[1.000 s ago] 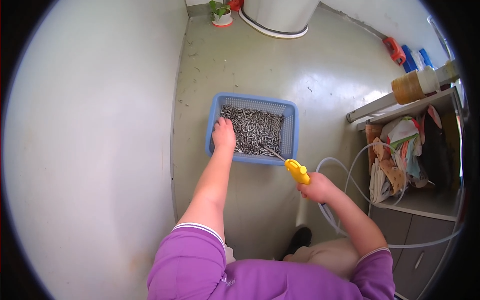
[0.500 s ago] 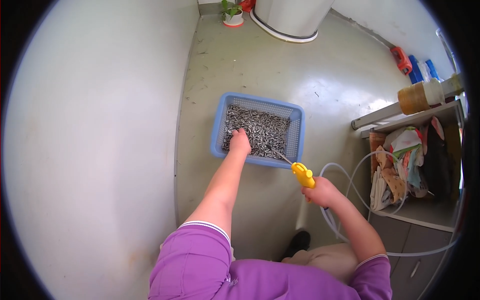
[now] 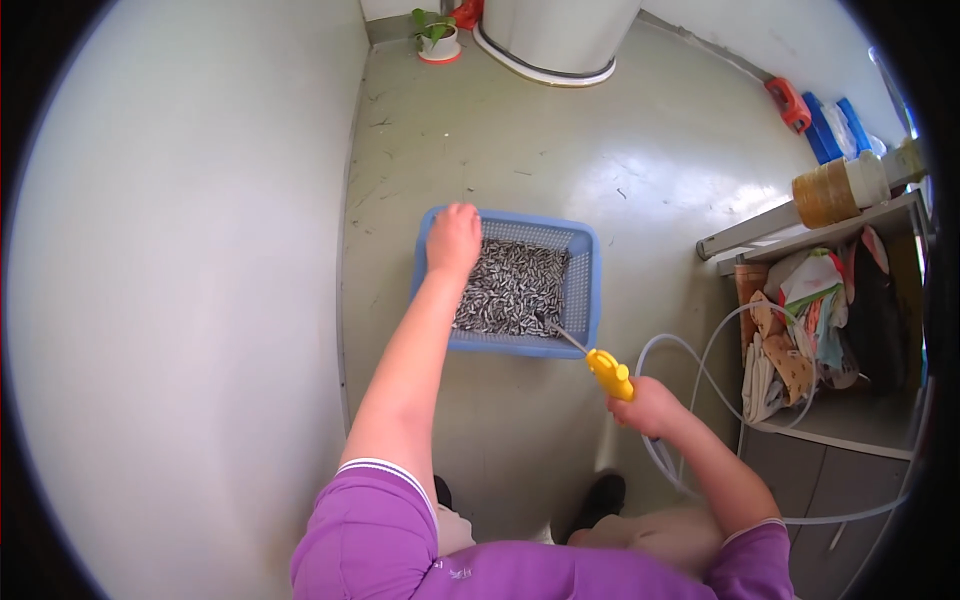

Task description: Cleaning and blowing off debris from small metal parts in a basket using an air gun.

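Note:
A blue plastic basket (image 3: pixel 590 290) with perforated sides stands on the floor, its bottom covered by many small shiny metal pieces (image 3: pixel 515 285). My left hand (image 3: pixel 455 238) is over the basket's far left corner, fingers curled and closed. Whatever is between them is hidden. In my right hand (image 3: pixel 648 408), a yellow air blow gun (image 3: pixel 610 374) is gripped by its handle. Its thin metal nozzle (image 3: pixel 570 338) slants over the near right rim, with the tip down at the metal pieces. A clear hose (image 3: pixel 665 340) loops beside the right forearm.
A pale wall (image 3: pixel 200 250) runs along the left. On the right, an open cabinet (image 3: pixel 900 330) holds cloths (image 3: pixel 810 290). Farther off are a potted plant (image 3: pixel 437 38), a white cylindrical object (image 3: pixel 555 35) and a red container (image 3: pixel 788 103). Dark scraps dot the floor (image 3: pixel 540 190).
My left hand has gone from the metal pieces at the basket's near left to its far left rim. The view has shifted slightly. My right hand still grips the air blow gun.

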Motion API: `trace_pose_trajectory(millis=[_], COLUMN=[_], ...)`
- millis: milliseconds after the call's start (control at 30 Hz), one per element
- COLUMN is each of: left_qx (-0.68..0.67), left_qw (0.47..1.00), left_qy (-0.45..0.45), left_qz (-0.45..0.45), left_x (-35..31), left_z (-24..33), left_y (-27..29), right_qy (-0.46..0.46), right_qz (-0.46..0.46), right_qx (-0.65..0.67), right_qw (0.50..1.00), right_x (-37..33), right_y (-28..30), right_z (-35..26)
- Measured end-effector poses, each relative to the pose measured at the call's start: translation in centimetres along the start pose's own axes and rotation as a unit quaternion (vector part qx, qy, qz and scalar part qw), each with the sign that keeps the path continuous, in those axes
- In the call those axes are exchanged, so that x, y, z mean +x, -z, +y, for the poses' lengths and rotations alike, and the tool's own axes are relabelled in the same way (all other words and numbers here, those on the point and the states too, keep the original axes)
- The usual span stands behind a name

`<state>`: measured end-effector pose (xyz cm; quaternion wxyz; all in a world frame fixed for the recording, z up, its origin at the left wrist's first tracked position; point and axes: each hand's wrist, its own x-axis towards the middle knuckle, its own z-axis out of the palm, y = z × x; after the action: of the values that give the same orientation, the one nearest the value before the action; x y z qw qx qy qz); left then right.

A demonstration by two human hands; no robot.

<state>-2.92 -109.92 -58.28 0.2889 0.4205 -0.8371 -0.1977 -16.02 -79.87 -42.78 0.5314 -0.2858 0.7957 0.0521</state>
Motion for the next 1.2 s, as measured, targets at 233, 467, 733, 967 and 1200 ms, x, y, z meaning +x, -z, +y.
trace_pose_trajectory(millis=[233,467,733,967,1200], left_qx=[-0.003,0.095,0.253,-0.110,-0.128], left_qw=[0.998,0.954,0.881,0.993,0.990], left_qy=[0.022,0.046,0.050,-0.022,0.060], left_qz=[-0.067,-0.279,-0.397,0.036,0.013], left_x=[8.6,10.7,12.2,8.8,-0.7], left_z=[-6.6,-7.4,-7.3,-2.2,-6.5], left_y=[-6.2,-11.8,-12.1,-3.1,6.1], right_qy=[-0.006,0.001,0.008,0.007,0.018], right_qz=[0.002,0.009,0.015,0.046,0.023], right_qx=[-0.025,0.056,0.124,0.121,0.056], right_qw=[1.000,0.998,0.992,0.992,0.998], right_x=[-0.3,-2.6,-4.1,-4.3,-2.3], right_y=[-0.8,-1.3,-1.9,-1.6,-0.7], right_z=[0.8,2.0,2.9,1.6,-0.9])
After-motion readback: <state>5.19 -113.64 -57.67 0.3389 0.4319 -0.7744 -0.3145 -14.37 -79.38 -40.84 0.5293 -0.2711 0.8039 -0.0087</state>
